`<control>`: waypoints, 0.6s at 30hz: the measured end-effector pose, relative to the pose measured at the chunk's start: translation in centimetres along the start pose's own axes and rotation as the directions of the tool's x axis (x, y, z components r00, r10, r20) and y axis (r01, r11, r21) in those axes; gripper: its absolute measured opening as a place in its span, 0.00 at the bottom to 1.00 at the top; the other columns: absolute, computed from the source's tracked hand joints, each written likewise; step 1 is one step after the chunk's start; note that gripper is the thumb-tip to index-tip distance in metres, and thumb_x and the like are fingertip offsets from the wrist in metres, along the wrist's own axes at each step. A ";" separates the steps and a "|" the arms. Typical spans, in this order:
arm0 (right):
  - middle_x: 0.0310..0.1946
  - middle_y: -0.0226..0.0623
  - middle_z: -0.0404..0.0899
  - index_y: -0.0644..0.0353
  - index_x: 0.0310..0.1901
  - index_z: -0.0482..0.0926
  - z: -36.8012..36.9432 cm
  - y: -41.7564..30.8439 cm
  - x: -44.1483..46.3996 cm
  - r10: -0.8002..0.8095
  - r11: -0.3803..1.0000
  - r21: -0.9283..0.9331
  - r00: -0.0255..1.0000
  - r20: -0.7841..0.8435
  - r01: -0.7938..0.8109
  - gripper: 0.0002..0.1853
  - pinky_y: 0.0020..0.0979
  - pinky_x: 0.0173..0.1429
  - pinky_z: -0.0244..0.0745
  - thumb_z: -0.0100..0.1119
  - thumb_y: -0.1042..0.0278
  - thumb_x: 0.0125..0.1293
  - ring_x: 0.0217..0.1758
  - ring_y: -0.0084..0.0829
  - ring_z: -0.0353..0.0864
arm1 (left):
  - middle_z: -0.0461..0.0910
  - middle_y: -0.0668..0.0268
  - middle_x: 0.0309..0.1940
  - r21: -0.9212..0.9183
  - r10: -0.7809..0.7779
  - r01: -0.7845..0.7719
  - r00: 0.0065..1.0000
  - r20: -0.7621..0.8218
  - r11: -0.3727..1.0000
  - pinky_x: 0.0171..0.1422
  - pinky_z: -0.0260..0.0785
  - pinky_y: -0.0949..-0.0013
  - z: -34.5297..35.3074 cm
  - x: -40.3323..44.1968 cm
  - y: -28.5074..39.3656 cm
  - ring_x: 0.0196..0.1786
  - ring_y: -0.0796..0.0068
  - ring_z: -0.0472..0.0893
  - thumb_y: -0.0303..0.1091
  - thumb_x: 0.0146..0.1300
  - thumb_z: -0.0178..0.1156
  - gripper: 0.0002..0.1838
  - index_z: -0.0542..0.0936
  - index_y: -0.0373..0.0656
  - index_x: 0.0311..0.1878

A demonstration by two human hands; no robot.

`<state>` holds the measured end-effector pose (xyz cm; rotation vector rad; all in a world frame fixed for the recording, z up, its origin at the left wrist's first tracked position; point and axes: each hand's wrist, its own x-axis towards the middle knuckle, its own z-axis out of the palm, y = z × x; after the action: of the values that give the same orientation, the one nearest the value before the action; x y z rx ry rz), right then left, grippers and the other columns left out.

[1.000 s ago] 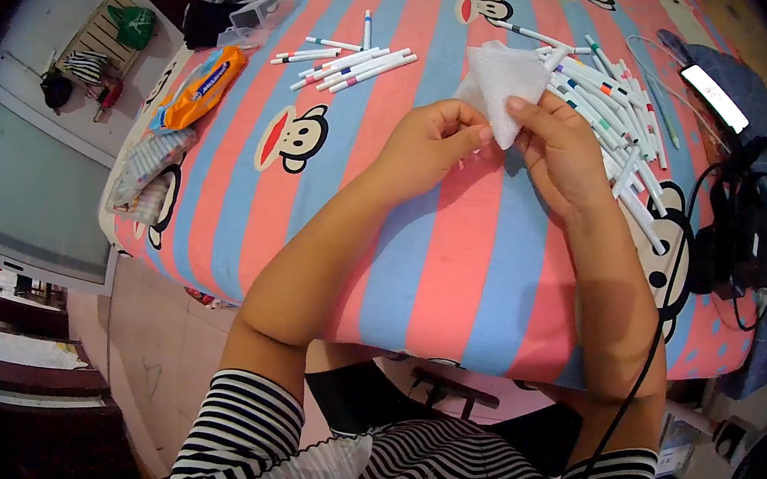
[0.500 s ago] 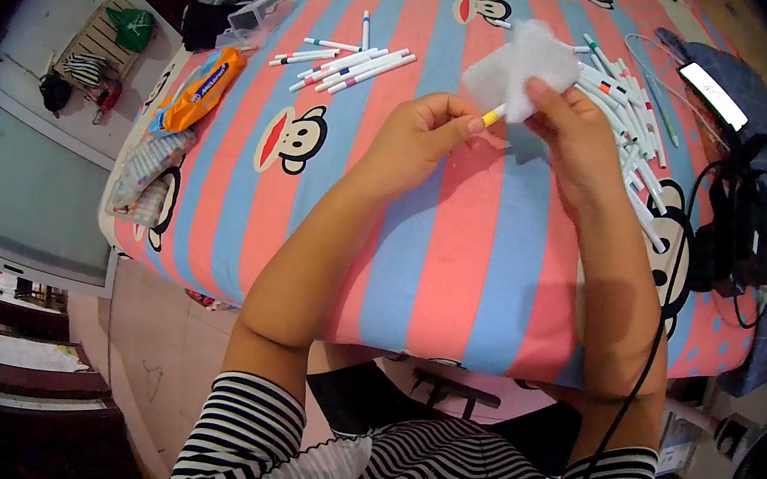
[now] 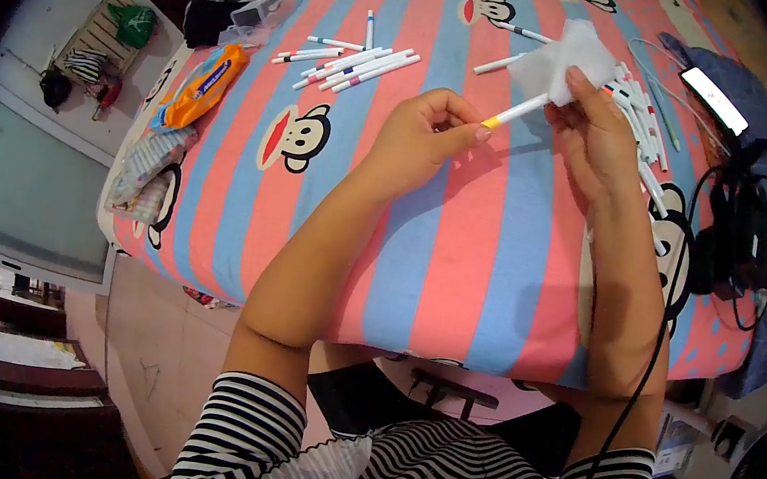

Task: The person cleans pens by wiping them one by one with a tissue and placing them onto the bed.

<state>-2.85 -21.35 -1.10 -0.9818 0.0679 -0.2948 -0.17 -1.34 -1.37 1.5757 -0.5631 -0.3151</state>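
Note:
Between the fingertips of my left hand (image 3: 432, 137) is the yellow end of a white marker pen (image 3: 518, 112). The pen slants up to the right. My right hand (image 3: 592, 121) pinches a white wipe (image 3: 578, 62), which is folded around the pen's far end and hides it. Both hands are above the striped bedspread (image 3: 468, 239). Several markers (image 3: 638, 112) lie in a heap beside and behind my right hand, partly covered by it. Another group of white markers (image 3: 361, 69) with coloured ends rests to the left, beyond my left hand.
An orange wipes packet (image 3: 203, 90) and a clear plastic pouch (image 3: 153, 164) lie along the bed's left edge. A phone with a lit screen (image 3: 714, 98) is at the right, near a cable and black straps (image 3: 744, 231). Dark clothing (image 3: 215, 21) sits at the far left corner.
My right hand has slid the wipe to the right along the marker, baring more of its white barrel. My left hand has barely moved and keeps the yellow end.

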 end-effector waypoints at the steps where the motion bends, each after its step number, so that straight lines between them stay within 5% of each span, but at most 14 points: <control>1: 0.34 0.30 0.75 0.62 0.40 0.75 0.2 0.0 -0.2 -0.003 1.000 0.005 1.000 -0.002 0.003 0.15 0.26 0.47 0.66 0.60 0.59 0.60 0.39 0.22 0.72 | 0.77 0.68 0.27 0.003 -0.003 0.004 1.000 -0.008 1.000 0.36 0.67 0.78 0.1 0.0 0.1 0.31 0.82 0.76 0.29 0.56 0.61 0.08 0.74 0.39 0.36; 12: 0.31 0.28 0.78 0.61 0.38 0.78 1.3 1.1 -1.3 0.224 0.935 -0.317 0.959 0.175 -0.161 0.16 0.21 0.41 0.67 0.60 0.56 0.59 0.32 0.18 0.73 | 0.75 0.70 0.28 0.342 0.173 -0.117 0.975 -0.138 0.932 0.35 0.67 0.79 0.6 -0.2 0.6 0.31 0.84 0.75 0.25 0.52 0.64 0.11 0.74 0.39 0.37; 15: 0.32 0.30 0.79 0.63 0.41 0.78 2.1 1.4 -2.1 0.252 0.923 -0.343 0.948 0.196 -0.174 0.17 0.21 0.40 0.68 0.60 0.57 0.59 0.32 0.18 0.74 | 0.74 0.71 0.28 0.273 0.233 -0.192 0.964 -0.125 0.943 0.34 0.66 0.80 1.0 -0.2 0.0 0.30 0.85 0.74 0.24 0.53 0.62 0.09 0.74 0.39 0.37; 18: 0.31 0.31 0.79 0.63 0.40 0.78 2.1 0.8 -2.2 0.244 0.920 -0.355 0.953 0.182 -0.168 0.16 0.21 0.41 0.68 0.61 0.58 0.58 0.33 0.19 0.75 | 0.74 0.71 0.29 0.132 0.130 -0.111 0.981 -0.146 0.985 0.35 0.65 0.80 1.4 -0.2 0.2 0.30 0.85 0.73 0.25 0.56 0.59 0.06 0.73 0.39 0.37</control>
<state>-4.41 -18.63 -0.72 -1.3320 0.0164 0.0281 -1.06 -2.41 -1.32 1.6606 -0.5637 -0.0669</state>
